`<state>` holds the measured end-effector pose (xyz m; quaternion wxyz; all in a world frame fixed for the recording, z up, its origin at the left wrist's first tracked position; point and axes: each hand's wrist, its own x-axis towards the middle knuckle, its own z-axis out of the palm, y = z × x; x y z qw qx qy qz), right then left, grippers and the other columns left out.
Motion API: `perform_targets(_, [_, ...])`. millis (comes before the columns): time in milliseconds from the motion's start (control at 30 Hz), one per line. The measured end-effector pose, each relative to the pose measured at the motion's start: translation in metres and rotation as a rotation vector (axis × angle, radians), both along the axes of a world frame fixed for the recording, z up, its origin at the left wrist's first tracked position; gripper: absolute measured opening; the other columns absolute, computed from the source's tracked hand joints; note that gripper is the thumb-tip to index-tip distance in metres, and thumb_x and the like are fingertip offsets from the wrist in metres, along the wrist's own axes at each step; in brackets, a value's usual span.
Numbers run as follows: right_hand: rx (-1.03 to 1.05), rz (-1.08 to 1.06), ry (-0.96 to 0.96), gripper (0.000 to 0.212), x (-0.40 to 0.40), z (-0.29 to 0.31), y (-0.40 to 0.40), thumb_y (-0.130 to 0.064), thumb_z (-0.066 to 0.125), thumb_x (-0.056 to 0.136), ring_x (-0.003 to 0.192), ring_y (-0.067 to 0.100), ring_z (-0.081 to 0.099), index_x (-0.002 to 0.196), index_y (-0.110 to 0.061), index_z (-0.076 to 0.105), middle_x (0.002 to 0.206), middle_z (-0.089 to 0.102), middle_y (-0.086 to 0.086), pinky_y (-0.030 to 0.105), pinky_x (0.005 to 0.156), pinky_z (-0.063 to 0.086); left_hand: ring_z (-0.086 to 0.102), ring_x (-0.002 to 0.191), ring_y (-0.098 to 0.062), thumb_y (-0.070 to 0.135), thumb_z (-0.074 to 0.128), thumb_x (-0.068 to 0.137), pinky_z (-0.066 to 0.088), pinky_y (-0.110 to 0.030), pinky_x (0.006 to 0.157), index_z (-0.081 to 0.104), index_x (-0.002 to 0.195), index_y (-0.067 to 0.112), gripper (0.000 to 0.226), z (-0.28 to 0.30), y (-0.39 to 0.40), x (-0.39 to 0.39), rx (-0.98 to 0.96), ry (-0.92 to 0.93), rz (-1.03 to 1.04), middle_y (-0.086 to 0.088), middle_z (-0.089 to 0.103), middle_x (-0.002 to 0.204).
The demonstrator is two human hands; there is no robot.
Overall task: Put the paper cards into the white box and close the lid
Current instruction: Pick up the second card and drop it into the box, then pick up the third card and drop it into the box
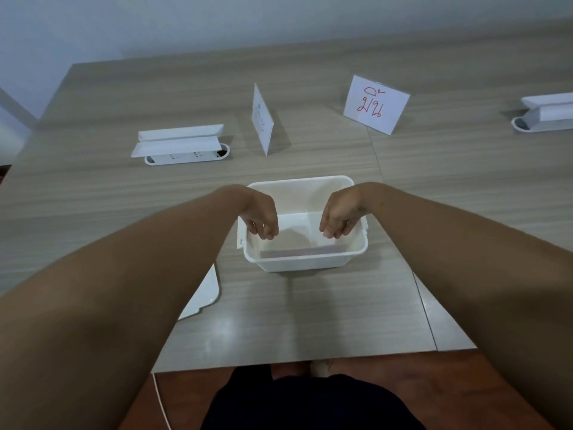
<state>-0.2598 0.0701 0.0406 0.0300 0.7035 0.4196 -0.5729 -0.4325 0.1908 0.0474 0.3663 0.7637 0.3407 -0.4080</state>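
The white box [302,259] stands open in the middle of the table. Both my hands reach down into it from above. My left hand [260,217] is at the box's left side and my right hand [341,214] at its right side, fingers curled downward in a pinch. Between them a white paper card [299,229] lies low inside the box, and each hand seems to hold one end of it. Two folded paper cards stand farther back: a side-on card [262,119] and a card with red writing [375,103]. The white lid [206,293] lies to the box's left, partly under my left forearm.
A white power-socket unit with a raised flap [179,144] sits at the back left, and another socket unit [545,114] at the far right. The table's front edge runs just before my body. A thin white cable [161,401] hangs below the edge.
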Motion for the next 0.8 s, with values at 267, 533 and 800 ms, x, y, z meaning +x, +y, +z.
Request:
perform_targets(267, [0.423,-0.331,-0.072,0.025,0.040,0.040,0.103,-0.001,0.057,0.082,0.073,0.025,0.067,0.103,0.004,0.069,0.093,0.074,0.021,0.033,0.069,0.057,0.070,0.076,-0.020,0.015,0.060,0.085,0.057,-0.033,0.076,0.071,0.101,-0.005,0.028,0.043,0.119,0.030,0.230,-0.367,0.274,-0.009,0.075,0.087])
perform_targets(533, [0.436,-0.313,-0.228,0.027,0.050,0.023,0.218,-0.010,0.058,0.077,0.093,0.033,0.073,0.097,0.001,0.071,0.101,0.074,0.021,0.042,0.078,0.060,0.063,0.079,-0.023,0.011,0.055,0.083,0.053,-0.036,0.082,0.073,0.091,-0.002,0.024,0.035,0.256,0.064,0.458,-0.386,0.140,-0.013,0.075,0.096])
perform_targets(800, [0.524,-0.412,-0.364,0.034,0.046,-0.033,0.296,-0.028,0.062,0.081,0.075,0.027,0.063,0.090,0.004,0.069,0.087,0.070,0.016,0.036,0.066,0.049,0.044,0.135,-0.030,0.020,0.058,0.089,0.040,-0.039,0.108,0.028,0.151,0.022,0.068,-0.029,0.326,0.108,0.525,-0.499,0.088,-0.012,0.040,0.151])
